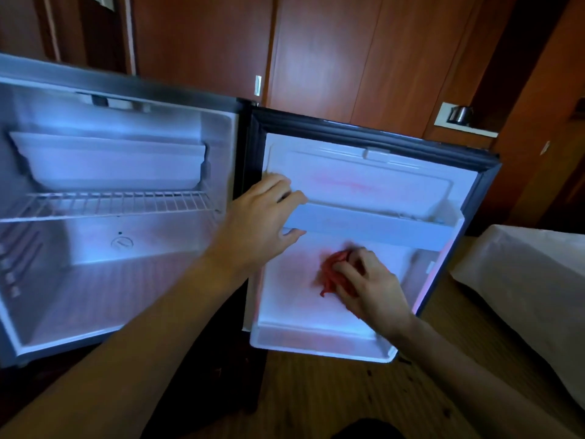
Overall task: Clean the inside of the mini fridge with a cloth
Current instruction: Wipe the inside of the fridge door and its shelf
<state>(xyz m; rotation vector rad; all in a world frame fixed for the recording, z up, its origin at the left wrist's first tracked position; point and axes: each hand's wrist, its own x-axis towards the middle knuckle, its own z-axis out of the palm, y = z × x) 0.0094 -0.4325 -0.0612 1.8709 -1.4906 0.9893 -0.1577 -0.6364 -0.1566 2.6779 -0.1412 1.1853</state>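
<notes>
Background: reddish-brown wooden wall panels [316,52] across the top, wood-grain floor [316,400] at bottom, white bedding [525,280] at right edge.

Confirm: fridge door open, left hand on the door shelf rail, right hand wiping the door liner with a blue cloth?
Not quite: the head view shows the cloth is red. The rest holds: door open, left hand on the door shelf rail, right hand wiping the door liner.

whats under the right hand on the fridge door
A crumpled red cloth is under the right hand, held against the white inner door panel below the door shelf. The hand covers most of the cloth and the panel beneath it.
</notes>
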